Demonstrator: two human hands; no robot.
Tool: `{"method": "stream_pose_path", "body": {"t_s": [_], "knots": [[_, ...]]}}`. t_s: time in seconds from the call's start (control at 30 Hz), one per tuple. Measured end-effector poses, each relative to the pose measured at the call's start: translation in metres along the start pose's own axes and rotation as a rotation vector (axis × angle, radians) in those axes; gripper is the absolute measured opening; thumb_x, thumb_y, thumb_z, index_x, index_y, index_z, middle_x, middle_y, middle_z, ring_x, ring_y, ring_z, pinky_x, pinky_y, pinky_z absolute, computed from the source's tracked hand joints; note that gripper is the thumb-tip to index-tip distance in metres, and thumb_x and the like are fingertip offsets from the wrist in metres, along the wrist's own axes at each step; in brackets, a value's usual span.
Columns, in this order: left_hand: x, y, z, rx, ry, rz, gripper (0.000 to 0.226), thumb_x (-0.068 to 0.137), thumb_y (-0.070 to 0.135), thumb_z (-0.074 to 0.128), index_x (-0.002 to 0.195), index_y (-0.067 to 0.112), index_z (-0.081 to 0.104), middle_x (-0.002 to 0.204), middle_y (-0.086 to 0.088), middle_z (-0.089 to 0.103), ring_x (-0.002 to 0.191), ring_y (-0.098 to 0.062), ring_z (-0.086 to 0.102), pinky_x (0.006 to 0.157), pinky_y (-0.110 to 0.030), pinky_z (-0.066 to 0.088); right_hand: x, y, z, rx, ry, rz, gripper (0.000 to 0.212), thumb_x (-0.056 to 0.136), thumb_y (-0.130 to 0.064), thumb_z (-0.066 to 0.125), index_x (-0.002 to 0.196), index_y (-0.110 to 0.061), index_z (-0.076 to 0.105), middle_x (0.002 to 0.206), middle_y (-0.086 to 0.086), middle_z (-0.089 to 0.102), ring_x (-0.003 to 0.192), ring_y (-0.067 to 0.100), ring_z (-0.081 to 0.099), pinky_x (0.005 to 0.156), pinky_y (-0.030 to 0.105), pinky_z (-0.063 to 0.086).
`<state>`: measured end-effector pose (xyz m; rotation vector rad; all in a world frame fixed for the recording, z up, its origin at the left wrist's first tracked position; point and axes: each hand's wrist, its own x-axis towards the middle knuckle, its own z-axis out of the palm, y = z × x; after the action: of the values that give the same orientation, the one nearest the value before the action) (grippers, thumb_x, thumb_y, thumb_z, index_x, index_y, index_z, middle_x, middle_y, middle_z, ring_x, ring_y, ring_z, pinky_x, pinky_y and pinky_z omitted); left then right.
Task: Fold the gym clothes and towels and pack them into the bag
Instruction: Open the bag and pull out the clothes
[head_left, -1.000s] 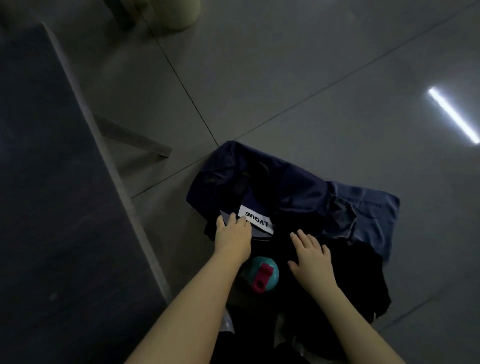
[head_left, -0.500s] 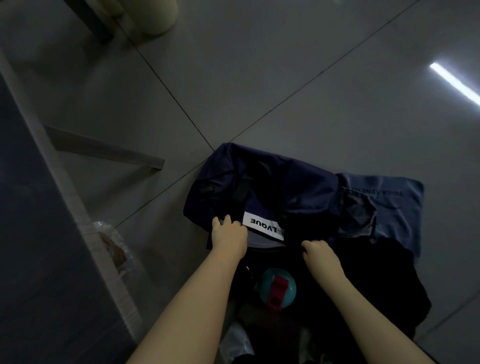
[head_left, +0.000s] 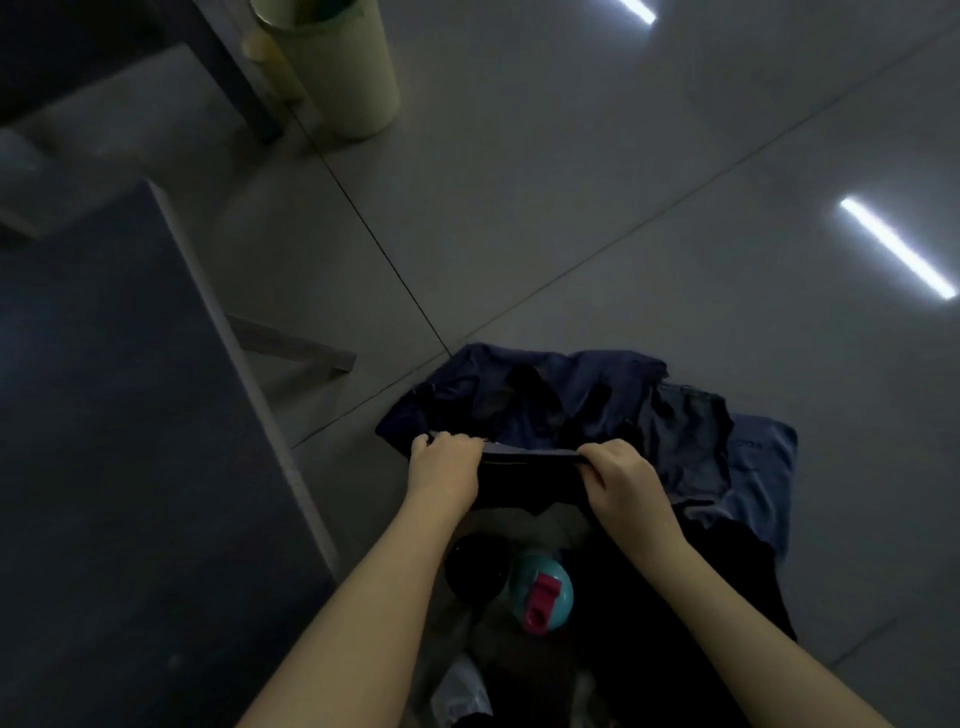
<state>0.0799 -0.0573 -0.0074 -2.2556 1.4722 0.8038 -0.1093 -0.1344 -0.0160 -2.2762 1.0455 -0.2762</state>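
Note:
A dark navy garment (head_left: 561, 400) lies crumpled on the grey floor. My left hand (head_left: 441, 465) and my right hand (head_left: 621, 478) each grip its near edge, a taut band of cloth (head_left: 530, 457) stretched between them. A lighter blue cloth (head_left: 758, 478) sticks out to the right, partly under the navy garment. Black fabric (head_left: 675, 597) lies below my right forearm. A teal bottle with a pink cap (head_left: 540, 595) sits between my forearms; whether it stands inside a bag is too dark to tell.
A dark table top (head_left: 104, 467) fills the left side, its pale edge running close to my left arm. A pale green bin (head_left: 337, 67) stands at the far top by a dark leg. Grey floor tiles (head_left: 623, 182) stretch ahead and right.
Both hands went from resting flat on the garment to gripping its near edge and lifting it. The white label is hidden now. The view has tilted up, showing the green bin.

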Motion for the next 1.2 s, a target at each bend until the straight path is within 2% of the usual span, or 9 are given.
{"method": "stream_pose_path", "body": {"t_s": [0.07,0.23,0.33,0.43,0.57,0.73,0.9,1.03,1.2], "knots": [[-0.005,0.0,-0.02,-0.037,0.021,-0.024,0.031,0.088,0.001,0.045,0.112,0.017,0.056,0.115,-0.003,0.06,0.111,-0.023,0.05,0.092,-0.035,0.036,0.01,-0.012,-0.026,-0.021,0.033,-0.061,0.006,0.078,0.0,0.059,0.076,0.002,0.064,0.067,0.011,0.061,0.066,0.028,0.059,0.055,0.032,0.048],[-0.024,0.011,-0.067,-0.24,0.048,-0.092,0.028,0.089,0.004,0.045,0.109,0.015,0.061,0.111,-0.01,0.06,0.102,-0.03,0.058,0.076,-0.034,0.042,0.026,-0.043,-0.098,-0.079,0.079,-0.185,0.007,0.077,0.002,0.062,0.081,0.0,0.067,0.071,0.009,0.064,0.07,0.026,0.062,0.061,0.028,0.049],[-0.047,0.026,-0.098,-0.325,0.089,-0.073,0.012,0.09,0.012,0.049,0.093,0.011,0.06,0.104,-0.013,0.059,0.097,-0.031,0.058,0.067,-0.031,0.038,0.025,-0.06,-0.143,-0.097,0.088,-0.214,0.01,0.077,-0.001,0.058,0.081,0.0,0.067,0.072,0.009,0.065,0.071,0.027,0.063,0.061,0.03,0.052],[-0.073,0.041,-0.136,-0.36,0.153,-0.039,0.011,0.091,0.015,0.049,0.084,0.011,0.056,0.099,-0.012,0.06,0.092,-0.028,0.058,0.063,-0.029,0.033,0.022,-0.077,-0.192,-0.1,0.121,-0.213,0.015,0.083,-0.006,0.055,0.083,0.001,0.068,0.075,0.01,0.066,0.073,0.028,0.064,0.064,0.033,0.055],[-0.11,0.051,-0.193,-0.425,0.252,-0.031,0.014,0.092,0.019,0.049,0.083,0.01,0.055,0.098,-0.01,0.06,0.091,-0.026,0.058,0.062,-0.028,0.034,0.015,-0.107,-0.258,-0.123,0.171,-0.235,0.038,0.09,-0.022,0.04,0.086,0.002,0.069,0.078,0.01,0.068,0.077,0.027,0.066,0.071,0.026,0.051],[-0.159,0.046,-0.26,-0.39,0.283,-0.018,0.018,0.091,0.022,0.053,0.098,0.008,0.062,0.102,-0.009,0.061,0.096,-0.027,0.058,0.069,-0.03,0.043,0.004,-0.154,-0.322,-0.122,0.255,-0.241,0.023,0.085,-0.008,0.051,0.086,0.005,0.07,0.078,0.013,0.068,0.078,0.029,0.067,0.08,0.022,0.043],[-0.209,0.031,-0.311,-0.342,0.348,0.004,0.017,0.091,0.023,0.056,0.1,0.01,0.063,0.107,-0.008,0.06,0.102,-0.025,0.056,0.075,-0.032,0.046,0.0,-0.2,-0.376,-0.101,0.323,-0.302,0.025,0.087,-0.01,0.049,0.088,0.004,0.07,0.08,0.012,0.067,0.08,0.028,0.066,0.079,0.022,0.045],[-0.258,0.015,-0.344,-0.317,0.504,0.021,0.02,0.092,0.026,0.054,0.1,0.01,0.063,0.106,-0.006,0.061,0.105,-0.022,0.053,0.079,-0.034,0.048,-0.001,-0.246,-0.411,-0.061,0.39,-0.363,0.031,0.09,-0.018,0.047,0.087,0.004,0.069,0.08,0.012,0.068,0.079,0.025,0.065,0.079,0.016,0.042],[-0.323,-0.032,-0.372,-0.254,0.768,-0.021,0.023,0.094,0.03,0.053,0.102,0.012,0.064,0.105,0.0,0.063,0.106,-0.018,0.052,0.078,-0.032,0.046,-0.007,-0.314,-0.431,-0.01,0.474,-0.415,0.019,0.083,-0.008,0.055,0.083,0.004,0.07,0.075,0.014,0.068,0.07,0.025,0.066,0.073,0.012,0.04]]}}
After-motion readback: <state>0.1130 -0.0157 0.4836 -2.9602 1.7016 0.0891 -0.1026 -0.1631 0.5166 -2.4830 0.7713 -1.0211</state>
